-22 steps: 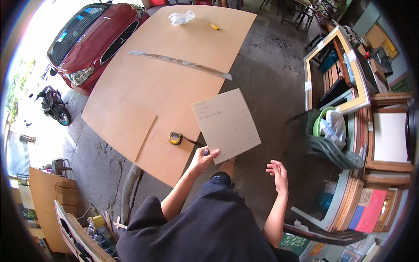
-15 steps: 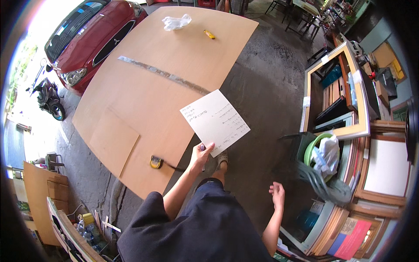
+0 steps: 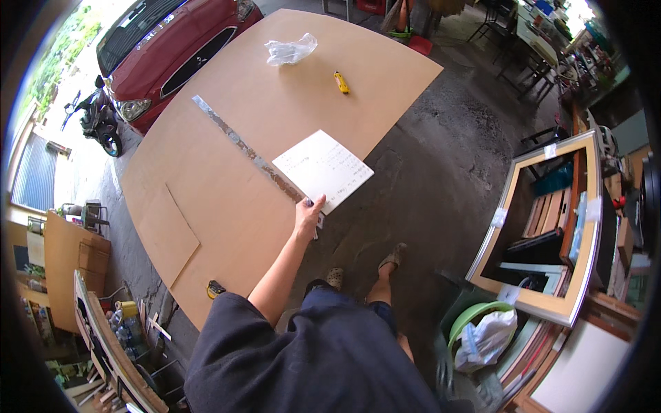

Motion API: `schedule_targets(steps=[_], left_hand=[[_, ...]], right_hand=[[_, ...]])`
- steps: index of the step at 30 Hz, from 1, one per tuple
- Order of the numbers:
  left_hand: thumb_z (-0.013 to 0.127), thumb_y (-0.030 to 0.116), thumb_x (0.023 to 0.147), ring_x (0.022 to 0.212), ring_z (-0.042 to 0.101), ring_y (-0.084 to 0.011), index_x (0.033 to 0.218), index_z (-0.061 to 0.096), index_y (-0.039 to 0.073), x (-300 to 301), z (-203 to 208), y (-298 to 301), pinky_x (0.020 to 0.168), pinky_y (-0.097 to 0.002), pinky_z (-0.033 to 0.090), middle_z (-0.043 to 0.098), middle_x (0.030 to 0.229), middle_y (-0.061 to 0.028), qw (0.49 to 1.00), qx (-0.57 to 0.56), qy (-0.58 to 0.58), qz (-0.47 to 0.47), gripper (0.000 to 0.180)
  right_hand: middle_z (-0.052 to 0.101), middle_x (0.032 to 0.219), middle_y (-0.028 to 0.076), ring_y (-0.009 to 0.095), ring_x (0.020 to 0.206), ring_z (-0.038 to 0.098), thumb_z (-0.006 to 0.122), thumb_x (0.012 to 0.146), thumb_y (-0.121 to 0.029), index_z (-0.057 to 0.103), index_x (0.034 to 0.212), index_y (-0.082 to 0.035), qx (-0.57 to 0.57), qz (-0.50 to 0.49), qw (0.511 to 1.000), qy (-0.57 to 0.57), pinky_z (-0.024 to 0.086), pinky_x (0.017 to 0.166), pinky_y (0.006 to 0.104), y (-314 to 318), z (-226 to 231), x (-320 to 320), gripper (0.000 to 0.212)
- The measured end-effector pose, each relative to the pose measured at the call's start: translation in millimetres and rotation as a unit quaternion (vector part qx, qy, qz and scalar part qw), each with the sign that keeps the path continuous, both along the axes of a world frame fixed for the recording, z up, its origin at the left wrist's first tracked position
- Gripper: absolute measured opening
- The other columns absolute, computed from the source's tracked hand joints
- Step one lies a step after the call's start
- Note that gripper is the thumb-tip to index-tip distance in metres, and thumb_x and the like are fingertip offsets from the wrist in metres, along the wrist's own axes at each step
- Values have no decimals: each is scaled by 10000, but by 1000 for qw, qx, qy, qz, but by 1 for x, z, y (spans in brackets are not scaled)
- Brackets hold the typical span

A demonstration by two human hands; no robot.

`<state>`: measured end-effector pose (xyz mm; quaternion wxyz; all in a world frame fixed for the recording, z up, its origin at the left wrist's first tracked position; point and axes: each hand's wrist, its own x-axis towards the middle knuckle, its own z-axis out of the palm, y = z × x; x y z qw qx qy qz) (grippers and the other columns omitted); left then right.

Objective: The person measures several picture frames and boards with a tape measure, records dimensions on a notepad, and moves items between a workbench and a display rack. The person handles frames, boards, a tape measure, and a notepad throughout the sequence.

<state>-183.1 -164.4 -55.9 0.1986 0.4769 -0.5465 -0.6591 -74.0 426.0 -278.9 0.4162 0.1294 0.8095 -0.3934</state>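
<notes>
A large brown board (image 3: 275,124) lies on the concrete floor (image 3: 441,172); the left hand (image 3: 308,215) grips a white sheet (image 3: 322,170) at 12 o'clock.

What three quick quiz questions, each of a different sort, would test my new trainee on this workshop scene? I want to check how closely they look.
1. True or false: the left hand holds the white panel by its near corner.
2. Which lies nearest the crumpled clear bag? A) yellow utility knife B) tape measure C) green tub
3. What long thing lies across the brown board?

Key: 1 true; 2 A; 3 the metal straightedge.
</notes>
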Motion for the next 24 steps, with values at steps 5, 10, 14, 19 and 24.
schedule_targets(steps=[5, 10, 14, 19, 24], left_hand=[[779, 431, 784, 843, 602, -216, 1069, 597, -26, -81, -40, -13, 783, -365, 493, 638, 918, -121, 960, -175, -169, 140, 568], [726, 411, 831, 901, 618, -241, 1086, 575, 9, -103, -1, -10, 833, -375, 492, 637, 947, -135, 949, -147, -221, 169, 500], [725, 387, 833, 973, 622, -299, 1096, 557, -3, -143, -3, -60, 864, -402, 487, 617, 1034, -170, 937, -219, -192, 195, 499], [737, 419, 814, 1050, 585, -340, 1154, 509, -13, -219, -1, -186, 891, -431, 474, 560, 1147, -221, 903, -304, -179, 245, 595], [768, 509, 753, 1159, 536, -357, 1246, 452, -41, -297, -33, -370, 971, -429, 444, 515, 1236, -236, 890, -296, -163, 306, 803]], right_hand=[[626, 781, 52, 137, 604, 583, 557, 957, -219, 634, 1017, -45, -35, -11, 998, 45, 443, 487, 288, 5, -63, -189, 199], [656, 787, 54, 137, 571, 617, 534, 983, -275, 573, 1063, -84, -70, -62, 994, 54, 433, 472, 248, -75, 84, -402, 210], [660, 797, 51, 125, 582, 619, 521, 988, -269, 590, 1050, -90, -24, 24, 993, 113, 428, 473, 245, -110, 98, -525, 202], [659, 811, 59, 126, 589, 618, 513, 993, -267, 597, 1050, -67, 6, 92, 991, 97, 439, 476, 259, -184, 98, -603, 223], [660, 844, 96, 150, 659, 635, 535, 988, -216, 595, 1075, -24, 35, 185, 981, 37, 514, 586, 282, -250, 105, -610, 219]])
